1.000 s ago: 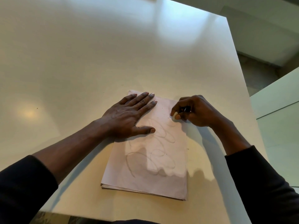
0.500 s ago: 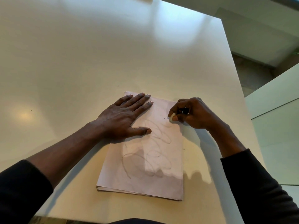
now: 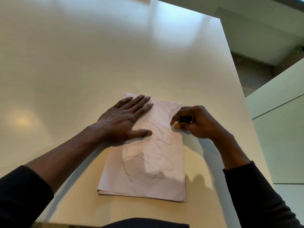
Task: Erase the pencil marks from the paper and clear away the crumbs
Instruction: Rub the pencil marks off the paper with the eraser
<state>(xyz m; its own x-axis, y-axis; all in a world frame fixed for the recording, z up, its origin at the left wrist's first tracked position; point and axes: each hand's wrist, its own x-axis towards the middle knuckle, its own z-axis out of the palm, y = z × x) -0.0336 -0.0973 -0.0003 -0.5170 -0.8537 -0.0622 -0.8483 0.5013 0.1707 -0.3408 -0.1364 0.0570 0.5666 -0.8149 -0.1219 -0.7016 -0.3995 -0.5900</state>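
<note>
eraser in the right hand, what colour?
White to off-white. The eraser shows at the fingertips of the right hand; the head view shows it best.

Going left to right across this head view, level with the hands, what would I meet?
left hand, lying flat → eraser → right hand, pinching it

White paper (image 3: 164,190) (grey scribbles (image 3: 148,162)), cream table (image 3: 98,63)

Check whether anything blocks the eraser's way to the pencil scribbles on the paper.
Nothing visible does. The small white eraser, pinched in the right hand, is at the white paper sheet's right edge, beside the grey pencil loops; the left hand lies flat on their other side.
</note>
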